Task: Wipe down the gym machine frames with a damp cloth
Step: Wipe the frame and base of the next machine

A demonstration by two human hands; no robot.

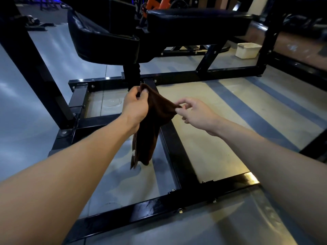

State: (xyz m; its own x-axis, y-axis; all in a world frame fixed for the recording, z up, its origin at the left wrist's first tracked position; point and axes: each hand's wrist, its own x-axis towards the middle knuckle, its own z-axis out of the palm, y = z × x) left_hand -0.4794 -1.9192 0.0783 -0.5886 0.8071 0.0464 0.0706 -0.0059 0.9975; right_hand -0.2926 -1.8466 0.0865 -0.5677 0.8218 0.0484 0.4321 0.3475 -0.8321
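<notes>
Grey gym floor [26, 121] with pale painted stripes fills the background; black machinery stands across the top of the frame. Upper left to centre: padded seat [104, 39] on a post, with the machine frame [178, 151] — black steel tubing — running along the floor below it to the lower centre. Bottom crossbar shows a wet-looking sheen, possibly already wiped.

Centre: left hand [135, 107] grips the top of the brown cloth [152, 128], fingers curled round a bunched edge; most of the cloth hangs free below, off the frame. Just right of centre: right hand [196, 114] pinches the cloth's other corner between thumb and forefinger, remaining fingers loosely curled. Judged — the cloth is being spread or refolded for a fresh face before wiping resumes.

Upper right: white tub [247, 50] on the floor, well apart, contents not visible.
</notes>
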